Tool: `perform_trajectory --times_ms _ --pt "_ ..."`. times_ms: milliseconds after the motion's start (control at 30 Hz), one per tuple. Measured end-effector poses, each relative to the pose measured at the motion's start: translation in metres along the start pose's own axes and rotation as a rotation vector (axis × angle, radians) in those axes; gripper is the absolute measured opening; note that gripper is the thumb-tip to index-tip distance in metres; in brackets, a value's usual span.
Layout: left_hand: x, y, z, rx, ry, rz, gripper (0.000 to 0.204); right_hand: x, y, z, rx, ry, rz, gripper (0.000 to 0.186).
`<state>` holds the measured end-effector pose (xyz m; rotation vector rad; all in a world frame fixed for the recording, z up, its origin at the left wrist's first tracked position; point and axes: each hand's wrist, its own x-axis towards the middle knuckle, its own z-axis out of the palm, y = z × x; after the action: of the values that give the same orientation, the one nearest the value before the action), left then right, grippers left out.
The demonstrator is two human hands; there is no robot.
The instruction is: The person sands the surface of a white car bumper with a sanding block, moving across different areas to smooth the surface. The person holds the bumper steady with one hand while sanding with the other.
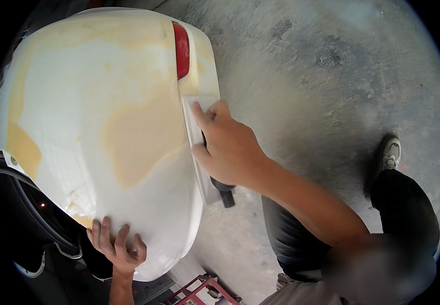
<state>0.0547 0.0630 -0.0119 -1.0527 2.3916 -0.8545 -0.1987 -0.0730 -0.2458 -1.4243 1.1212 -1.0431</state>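
A white car body panel (67, 76) with beige and yellowish filler patches fills the left half of the view, a red lamp (181, 49) set in its upper right. My right hand (225, 145) grips a long, pale sanding block (210, 195) with a dark handle and black fitting, lying along the panel's right edge just below the lamp. My left hand (117, 244) rests with bent, spread fingertips on the lower left edge of the panel, holding nothing.
A dark opening with curved trim (19, 193) lies left of the panel. At the bottom is a red metal frame (194, 290). Grey, dusty concrete floor (321, 86) spans the right, with my legs and a shoe (390, 152) on it.
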Motion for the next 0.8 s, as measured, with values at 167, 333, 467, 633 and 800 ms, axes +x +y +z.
perform_trajectory --times_ms 167,333,467,633,800 --pt "-0.004 -0.003 -0.001 0.014 0.000 0.015 0.038 -0.030 0.020 0.004 0.012 0.081 -0.069 0.065" --pt "-0.005 -0.005 0.001 0.034 -0.012 0.026 0.038 -0.001 0.025 0.010 0.038 0.145 -0.098 0.063" --pt "-0.007 -0.003 0.000 0.024 0.002 0.020 0.038 0.014 0.044 0.001 -0.123 0.233 -0.108 0.063" --pt "-0.002 -0.003 -0.002 0.041 -0.002 0.025 0.038 -0.020 0.016 0.006 0.164 0.074 -0.089 0.064" --pt "-0.005 -0.004 -0.001 0.049 -0.001 0.023 0.039 -0.019 0.028 0.019 0.182 0.139 -0.215 0.062"
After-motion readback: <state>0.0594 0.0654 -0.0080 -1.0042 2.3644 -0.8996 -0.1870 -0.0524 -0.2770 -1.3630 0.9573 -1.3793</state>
